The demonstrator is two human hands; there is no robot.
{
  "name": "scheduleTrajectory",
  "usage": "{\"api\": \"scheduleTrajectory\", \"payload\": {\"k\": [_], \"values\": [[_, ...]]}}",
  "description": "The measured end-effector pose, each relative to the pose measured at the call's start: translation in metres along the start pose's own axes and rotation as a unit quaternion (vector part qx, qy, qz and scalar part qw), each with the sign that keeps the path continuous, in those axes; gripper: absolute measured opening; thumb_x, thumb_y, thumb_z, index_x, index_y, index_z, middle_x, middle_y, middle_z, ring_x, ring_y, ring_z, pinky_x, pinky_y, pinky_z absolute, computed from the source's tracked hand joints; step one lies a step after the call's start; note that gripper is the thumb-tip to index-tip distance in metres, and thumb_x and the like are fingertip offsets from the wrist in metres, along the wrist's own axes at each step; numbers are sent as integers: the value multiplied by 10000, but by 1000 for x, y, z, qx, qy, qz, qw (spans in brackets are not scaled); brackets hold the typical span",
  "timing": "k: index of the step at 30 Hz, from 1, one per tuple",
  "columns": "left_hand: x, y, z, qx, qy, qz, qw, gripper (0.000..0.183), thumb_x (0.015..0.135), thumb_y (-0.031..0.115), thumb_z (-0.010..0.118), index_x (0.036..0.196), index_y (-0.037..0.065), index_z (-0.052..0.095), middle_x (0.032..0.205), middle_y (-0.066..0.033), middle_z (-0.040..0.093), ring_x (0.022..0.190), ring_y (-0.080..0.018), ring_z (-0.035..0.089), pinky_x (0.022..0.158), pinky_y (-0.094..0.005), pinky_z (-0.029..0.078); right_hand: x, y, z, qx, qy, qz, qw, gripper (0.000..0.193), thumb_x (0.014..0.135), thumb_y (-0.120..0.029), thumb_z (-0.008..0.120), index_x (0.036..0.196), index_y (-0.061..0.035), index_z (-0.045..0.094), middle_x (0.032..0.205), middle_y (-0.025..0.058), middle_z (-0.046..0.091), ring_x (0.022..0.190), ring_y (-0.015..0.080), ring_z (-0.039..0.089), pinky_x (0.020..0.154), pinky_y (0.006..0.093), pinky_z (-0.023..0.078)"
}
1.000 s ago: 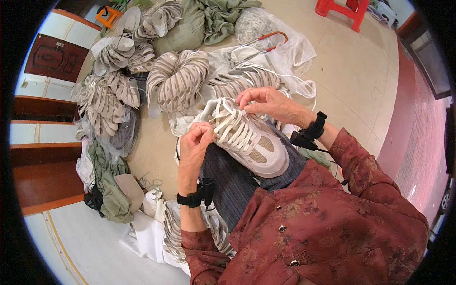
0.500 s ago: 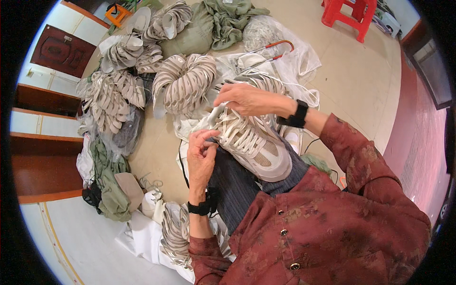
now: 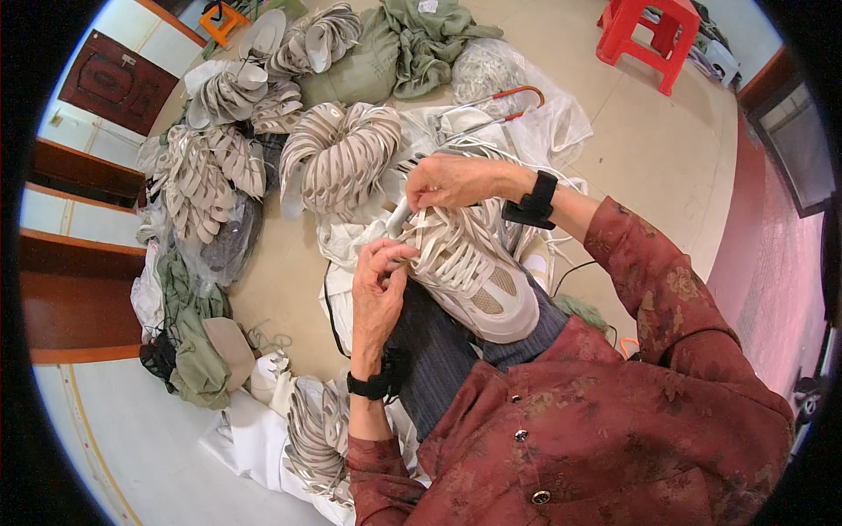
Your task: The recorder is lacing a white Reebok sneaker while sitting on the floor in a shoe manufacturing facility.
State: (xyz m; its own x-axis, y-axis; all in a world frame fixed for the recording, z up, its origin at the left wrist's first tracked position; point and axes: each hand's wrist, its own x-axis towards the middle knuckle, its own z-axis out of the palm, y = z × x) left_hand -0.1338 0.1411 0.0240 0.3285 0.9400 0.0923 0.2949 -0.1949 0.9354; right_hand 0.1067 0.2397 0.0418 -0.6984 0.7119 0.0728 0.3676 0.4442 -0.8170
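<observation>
A beige-and-white lace-up shoe upper lies across my lap, its toe toward me, with white shoelace zigzagging over its front. My right hand is above the far end of the upper, fingers pinched on a white shoelace. At the near left edge of the laces, my left hand has its fingers curled in; what they hold, if anything, is too small to make out. Between the hands, a pale smooth piece sticks out beside the tongue.
Stacked beige shoe pieces lie ahead on the floor, with more bundles at the left. A metal-framed item with a red-brown handle rests near clear plastic. Farther off stand a red stool and green cloth sacks.
My right hand has shifted slightly right and stays pinched. The left hand has moved slightly right, its fingers nearer the laces. The view has shifted a little.
</observation>
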Motion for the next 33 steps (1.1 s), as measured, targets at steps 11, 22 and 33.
{"api": "scheduleTrajectory", "payload": {"k": [11,22,33], "values": [[1,19,0,36,-30,-59,997,158,848,16,690,1002,49,695,1207,-8,542,810,-52,556,709,-204,446,-1,9,10,16,152,-18,988,99,840,-33,607,890,29,667,804,115,682,761,211,652,716,343,504],[3,11,-6,-23,-51,-80,995,269,860,-22,624,1118,39,665,1217,-19,541,836,-62,559,767,-214,455,-14,4,11,7,175,-9,985,132,881,-104,630,962,-15,683,959,87,682,893,184,636,751,323,509],[11,65,19,297,-26,38,954,366,720,192,776,1038,44,672,1058,-108,528,881,-269,587,753,-370,491,-77,-16,8,178,151,29,972,246,904,-204,641,1046,-14,706,985,44,697,921,123,603,841,285,477]]}}
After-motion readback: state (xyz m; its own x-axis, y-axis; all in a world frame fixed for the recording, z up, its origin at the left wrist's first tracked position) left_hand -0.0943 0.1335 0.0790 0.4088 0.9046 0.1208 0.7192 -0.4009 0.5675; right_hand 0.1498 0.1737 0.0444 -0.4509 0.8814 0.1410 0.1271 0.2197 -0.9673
